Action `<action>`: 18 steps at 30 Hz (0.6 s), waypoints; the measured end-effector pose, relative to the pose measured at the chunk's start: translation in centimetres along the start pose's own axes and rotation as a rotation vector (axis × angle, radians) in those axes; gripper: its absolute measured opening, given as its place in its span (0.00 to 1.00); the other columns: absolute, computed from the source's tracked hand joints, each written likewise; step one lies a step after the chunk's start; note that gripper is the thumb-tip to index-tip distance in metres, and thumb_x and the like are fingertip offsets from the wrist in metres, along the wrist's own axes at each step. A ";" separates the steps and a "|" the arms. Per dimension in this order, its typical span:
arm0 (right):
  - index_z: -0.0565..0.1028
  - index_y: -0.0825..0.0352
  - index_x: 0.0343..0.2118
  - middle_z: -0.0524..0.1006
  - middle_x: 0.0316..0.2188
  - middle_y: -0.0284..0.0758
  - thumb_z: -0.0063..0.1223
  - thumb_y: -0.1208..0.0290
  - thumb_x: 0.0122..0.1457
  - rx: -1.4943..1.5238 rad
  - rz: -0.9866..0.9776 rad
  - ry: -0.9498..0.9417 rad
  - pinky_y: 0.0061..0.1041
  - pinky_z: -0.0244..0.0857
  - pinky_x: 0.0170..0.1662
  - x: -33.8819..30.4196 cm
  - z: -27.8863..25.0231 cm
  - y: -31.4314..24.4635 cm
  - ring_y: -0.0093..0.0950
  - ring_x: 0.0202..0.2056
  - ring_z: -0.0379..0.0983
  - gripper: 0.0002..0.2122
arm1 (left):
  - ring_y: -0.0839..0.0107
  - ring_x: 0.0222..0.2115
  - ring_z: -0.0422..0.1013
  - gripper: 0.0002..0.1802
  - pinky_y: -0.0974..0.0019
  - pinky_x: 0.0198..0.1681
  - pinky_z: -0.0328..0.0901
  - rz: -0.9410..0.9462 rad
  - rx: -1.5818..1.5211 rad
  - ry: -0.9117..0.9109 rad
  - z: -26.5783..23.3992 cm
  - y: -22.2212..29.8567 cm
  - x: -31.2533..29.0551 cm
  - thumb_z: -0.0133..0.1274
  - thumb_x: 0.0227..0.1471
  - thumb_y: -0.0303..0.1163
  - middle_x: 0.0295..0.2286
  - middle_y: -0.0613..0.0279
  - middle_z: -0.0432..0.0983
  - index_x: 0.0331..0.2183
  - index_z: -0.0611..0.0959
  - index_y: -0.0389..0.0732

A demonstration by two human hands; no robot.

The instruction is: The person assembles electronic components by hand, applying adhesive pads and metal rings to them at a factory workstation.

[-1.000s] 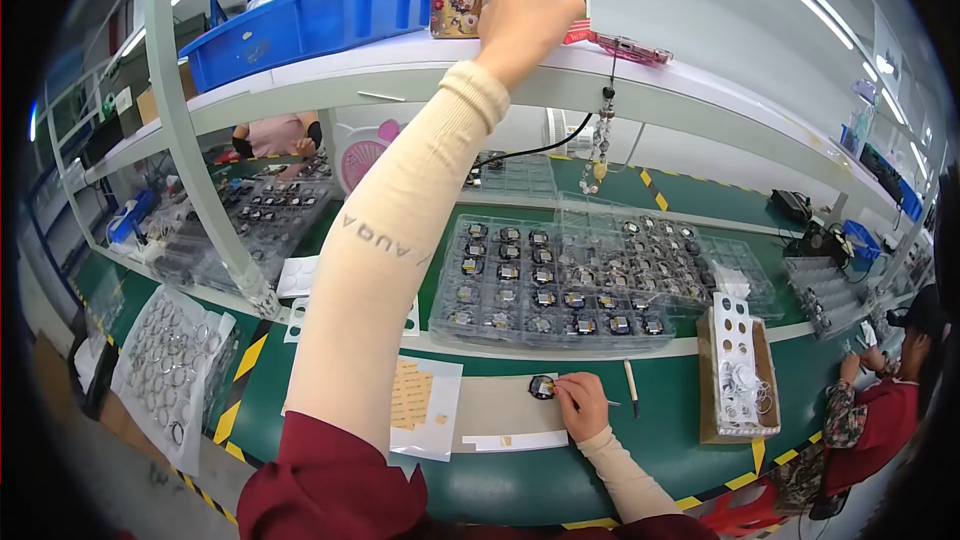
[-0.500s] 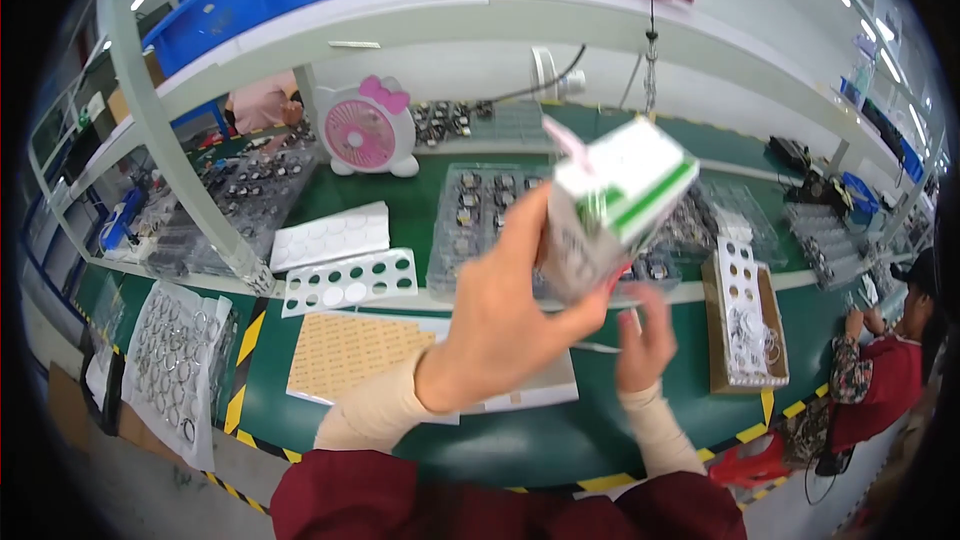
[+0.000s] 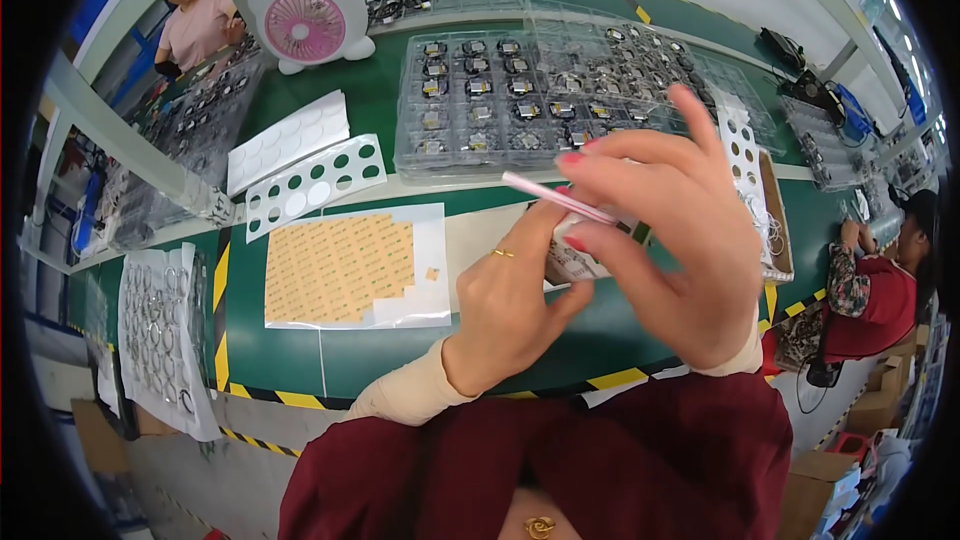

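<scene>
My left hand [image 3: 515, 305] is closed round a small white carton [image 3: 575, 265] with printing on it. The right hand hides much of the carton; its green-striped side is mostly out of sight. Just above the carton, my right hand [image 3: 680, 240] pinches a thin pink-and-white stick [image 3: 535, 188], like a drinking straw, between thumb and fingers. The little finger points up. The stick slants, with its free end toward the left, near the left hand's fingers. Whether it touches the carton I cannot tell.
A tan adhesive sheet [image 3: 340, 265] and a white sheet with round holes [image 3: 315, 185] lie left on the green table. Clear trays [image 3: 415, 145] of small round parts stand behind, beside a pink-white fan [image 3: 305, 25]. A co-worker [image 3: 880, 290] sits at right; another person [image 3: 200, 25] is back left.
The carton has come down and nearer, still in my left hand. My right hand has risen in front of it and now holds the pink-and-white stick. The view has tilted downward.
</scene>
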State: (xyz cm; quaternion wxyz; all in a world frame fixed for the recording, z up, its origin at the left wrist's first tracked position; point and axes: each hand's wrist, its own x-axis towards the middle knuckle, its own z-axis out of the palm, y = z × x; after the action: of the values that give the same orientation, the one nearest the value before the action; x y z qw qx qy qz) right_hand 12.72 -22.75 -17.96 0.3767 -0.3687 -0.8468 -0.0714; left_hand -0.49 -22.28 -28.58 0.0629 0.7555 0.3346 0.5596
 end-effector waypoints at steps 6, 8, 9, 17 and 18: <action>0.74 0.62 0.28 0.74 0.24 0.32 0.54 0.79 0.44 0.297 -0.084 0.107 0.55 0.41 0.56 -0.1 -0.7 -2.4 0.30 0.32 0.72 0.07 | 0.60 0.32 0.73 0.34 0.68 0.31 0.68 -0.130 -0.228 -0.179 -2.1 0.5 -1.7 0.62 0.30 0.30 0.42 0.48 0.70 0.43 0.71 0.34; 0.74 0.61 0.26 0.74 0.22 0.30 0.54 0.78 0.45 0.370 -0.075 0.108 0.56 0.38 0.57 -0.8 -0.7 -3.1 0.28 0.31 0.71 0.05 | 0.58 0.35 0.73 0.32 0.68 0.33 0.68 -0.137 -0.225 -0.197 -3.3 2.1 -1.0 0.64 0.29 0.30 0.41 0.47 0.71 0.41 0.71 0.33; 0.74 0.58 0.25 0.74 0.22 0.28 0.53 0.77 0.47 0.389 -0.063 0.198 0.55 0.34 0.58 -1.1 -0.6 -3.9 0.27 0.31 0.71 0.04 | 0.57 0.37 0.72 0.32 0.68 0.34 0.68 -0.137 -0.221 -0.204 -4.0 2.8 -0.4 0.64 0.28 0.30 0.40 0.47 0.71 0.40 0.71 0.33; 0.69 0.56 0.35 0.69 0.33 0.31 0.44 0.64 0.54 0.429 -0.099 0.402 0.51 0.25 0.61 -2.5 -0.6 -3.7 0.28 0.42 0.62 0.07 | 0.49 0.32 0.74 0.24 0.64 0.31 0.70 0.141 -0.311 -0.044 -4.9 3.1 1.5 0.61 0.35 0.26 0.33 0.39 0.73 0.36 0.70 0.31; 0.68 0.56 0.37 0.68 0.35 0.32 0.43 0.63 0.54 0.437 -0.098 0.439 0.51 0.26 0.61 -2.6 -0.3 -3.7 0.29 0.44 0.61 0.09 | 0.50 0.31 0.74 0.23 0.64 0.31 0.71 0.110 -0.298 -0.033 -5.0 3.1 1.6 0.61 0.37 0.25 0.33 0.39 0.73 0.36 0.69 0.32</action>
State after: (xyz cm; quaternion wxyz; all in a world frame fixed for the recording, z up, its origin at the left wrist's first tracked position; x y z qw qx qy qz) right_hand 11.50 -27.03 -19.01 0.6169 -0.2137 -0.7573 0.0163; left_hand -3.32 -25.19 -24.02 0.1489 0.7643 0.2049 0.5930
